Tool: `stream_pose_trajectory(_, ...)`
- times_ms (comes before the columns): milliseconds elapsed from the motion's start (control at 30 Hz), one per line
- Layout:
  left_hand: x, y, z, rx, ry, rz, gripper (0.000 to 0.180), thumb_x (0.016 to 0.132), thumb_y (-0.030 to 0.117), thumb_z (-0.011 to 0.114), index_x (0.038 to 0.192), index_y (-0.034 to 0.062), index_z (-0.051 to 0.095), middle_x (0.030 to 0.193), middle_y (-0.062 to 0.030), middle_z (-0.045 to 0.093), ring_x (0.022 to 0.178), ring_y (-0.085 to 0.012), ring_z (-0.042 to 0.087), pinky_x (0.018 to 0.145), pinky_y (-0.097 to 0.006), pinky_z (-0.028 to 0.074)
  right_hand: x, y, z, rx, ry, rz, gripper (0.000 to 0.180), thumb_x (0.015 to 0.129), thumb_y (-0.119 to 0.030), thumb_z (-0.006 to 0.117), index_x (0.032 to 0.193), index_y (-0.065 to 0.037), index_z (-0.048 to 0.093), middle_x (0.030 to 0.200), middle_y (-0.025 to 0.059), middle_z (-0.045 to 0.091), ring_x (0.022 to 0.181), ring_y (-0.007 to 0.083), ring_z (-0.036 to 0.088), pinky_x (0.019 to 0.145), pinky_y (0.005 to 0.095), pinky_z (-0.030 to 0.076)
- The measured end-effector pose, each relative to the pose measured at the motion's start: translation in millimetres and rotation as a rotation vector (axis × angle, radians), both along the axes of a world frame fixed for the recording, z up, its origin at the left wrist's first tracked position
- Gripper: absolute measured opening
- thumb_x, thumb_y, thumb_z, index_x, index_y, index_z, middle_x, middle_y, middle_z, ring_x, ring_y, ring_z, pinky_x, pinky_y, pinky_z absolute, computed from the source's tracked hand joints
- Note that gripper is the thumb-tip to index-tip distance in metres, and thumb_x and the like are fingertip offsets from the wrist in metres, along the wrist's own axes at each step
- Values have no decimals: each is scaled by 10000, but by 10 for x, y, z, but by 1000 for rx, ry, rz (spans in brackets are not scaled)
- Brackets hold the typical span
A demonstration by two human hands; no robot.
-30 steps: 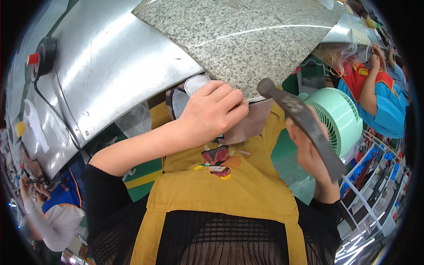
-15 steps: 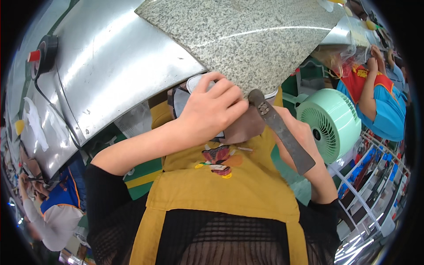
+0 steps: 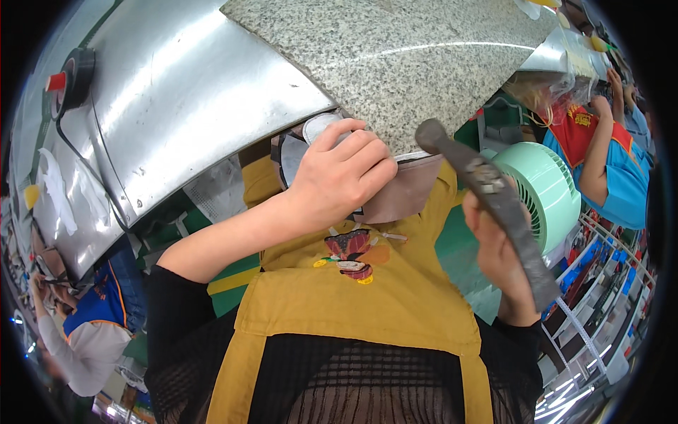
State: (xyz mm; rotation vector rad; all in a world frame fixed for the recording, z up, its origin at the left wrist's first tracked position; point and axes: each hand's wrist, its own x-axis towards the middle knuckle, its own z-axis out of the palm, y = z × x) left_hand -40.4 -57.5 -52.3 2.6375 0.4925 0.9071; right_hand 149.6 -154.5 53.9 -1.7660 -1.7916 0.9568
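Note:
My left hand (image 3: 342, 173) is closed, its bent fingers pressing on a brown leather-like piece (image 3: 404, 196) at the near edge of a speckled stone slab (image 3: 395, 85). Grey and dark parts of that piece show to the left of the fingers, and a thin white strip runs along its edge by the slab. My right hand (image 3: 498, 247) is closed around a hammer with a long dark metal head (image 3: 462, 159). The hammer is tilted and apart from the piece, to its right. Its head covers part of the right hand, and its handle is mostly hidden.
A shiny metal tabletop (image 3: 191, 92) adjoins the slab on the left, with a black device with a red knob (image 3: 58, 82) and a cable. A mint-green fan (image 3: 547, 194) stands close by the right hand. Co-workers sit at left and right.
My right hand has moved right and lifted the hammer away from the edge of the brown piece, baring more of it. My left hand stays nearly in place.

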Motion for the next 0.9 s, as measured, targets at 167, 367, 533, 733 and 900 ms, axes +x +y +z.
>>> stream_pose_trajectory(167,-12,8,-21,-15,-25,-14,149,663,75,627,807,81,587,802,-12,545,812,-173,565,863,-366,472,23,108,17,-197,9,84,388,823,-32,578,1201,-66,497,1002,172,621,873,343,631,719,377,507)
stream_pose_trajectory(367,4,-30,-93,-2,-43,31,114,672,103,582,772,87,530,787,-22,499,816,-185,540,865,-363,458,-89,33,166,-154,-38,4,371,843,-42,572,1205,-66,494,998,154,627,873,311,641,689,322,512)
stream_pose_trajectory(533,-26,-42,36,-114,72,50,224,674,80,690,877,84,595,874,-28,545,878,-213,560,807,-366,463,-31,5,-124,-123,1,27,345,846,-26,555,1186,-35,494,965,165,618,873,343,629,663,357,503)
stream_pose_trajectory(733,10,-122,170,-164,233,135,177,741,126,687,864,97,563,897,-34,541,886,-226,525,783,-356,413,76,-61,-146,-201,199,-99,178,957,-90,484,1104,5,515,788,100,506,642,183,481,621,289,434)
stream_pose_trajectory(900,14,-47,249,-233,324,69,117,795,148,638,839,93,545,805,-16,554,831,-215,511,744,-331,383,177,-148,-154,-174,256,-184,154,987,-119,450,1042,6,522,692,40,456,600,132,401,570,268,375)
